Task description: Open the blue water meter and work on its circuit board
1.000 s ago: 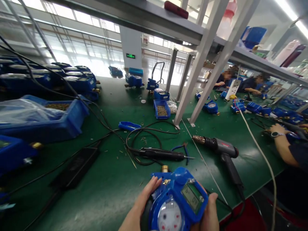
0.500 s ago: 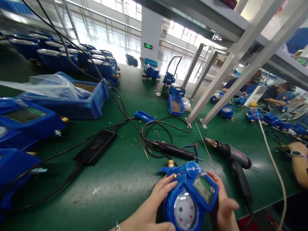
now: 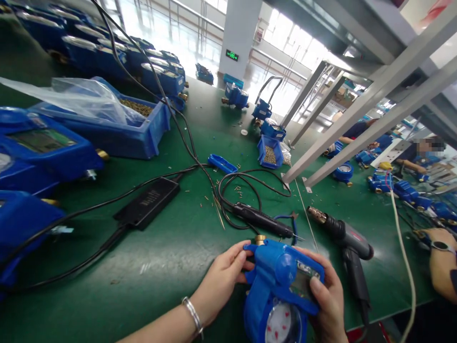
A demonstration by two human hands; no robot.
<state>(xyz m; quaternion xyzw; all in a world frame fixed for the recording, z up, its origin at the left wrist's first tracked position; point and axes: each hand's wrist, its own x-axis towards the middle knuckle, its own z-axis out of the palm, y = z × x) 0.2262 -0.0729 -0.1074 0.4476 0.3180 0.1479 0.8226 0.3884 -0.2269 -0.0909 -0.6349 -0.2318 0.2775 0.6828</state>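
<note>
A blue water meter [image 3: 257,297] with a round clear dial, a small display and a brass pipe end is tilted between my hands at the front edge of the bench. My right hand [image 3: 331,297] is closed around the display side, its thumb lying over the screen. At the meter's left side, my left hand [image 3: 218,275] pinches a blue tab beside the brass end; part of its fingers is hidden behind the casing. Just beyond the meter lies a black electric screwdriver [image 3: 264,220] with a thin bit.
To the right lies a heat gun [image 3: 342,233]. Black cables and a black adapter box [image 3: 147,204] cross the green bench [image 3: 171,267]. Blue bins of small screws [image 3: 107,131] and more meters [image 3: 32,147] stand left. Metal posts [image 3: 332,147] rise at right; a co-worker's hand [image 3: 441,247] is beyond.
The meter has tipped, its face turning away. My left hand moved from its top to the tab on its left side; my right thumb came down on the display. The view shifted slightly.
</note>
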